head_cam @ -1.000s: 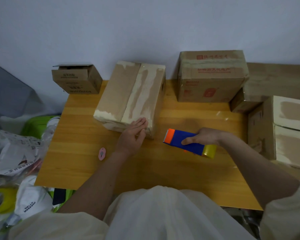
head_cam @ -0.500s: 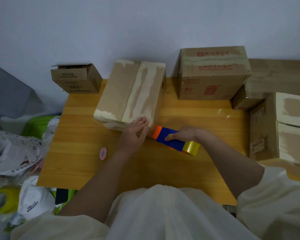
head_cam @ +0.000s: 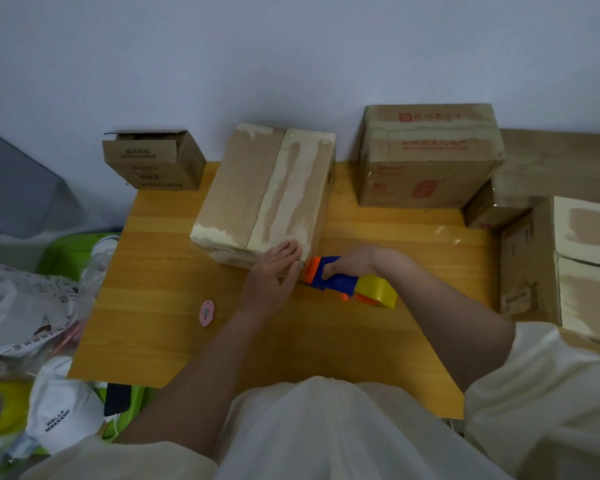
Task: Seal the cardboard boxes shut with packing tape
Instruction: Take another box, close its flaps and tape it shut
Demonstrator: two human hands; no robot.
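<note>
Head view: your cardboard box (head_cam: 264, 192), flaps closed and streaked with old tape, sits mid-table. Your left hand (head_cam: 271, 275) presses flat, fingers straight, on its near right corner. Your right hand (head_cam: 352, 263) grips the blue-and-orange tape dispenser (head_cam: 343, 280) just beside that corner, above the wooden table (head_cam: 174, 306).

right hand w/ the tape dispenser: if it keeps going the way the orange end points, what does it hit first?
Most likely the left hand, whose fingertips lie flat on the near corner of the cardboard box. The tape dispenser in the right hand has its nose almost at those fingertips; the box corner is right behind. Depth is unclear.
</note>
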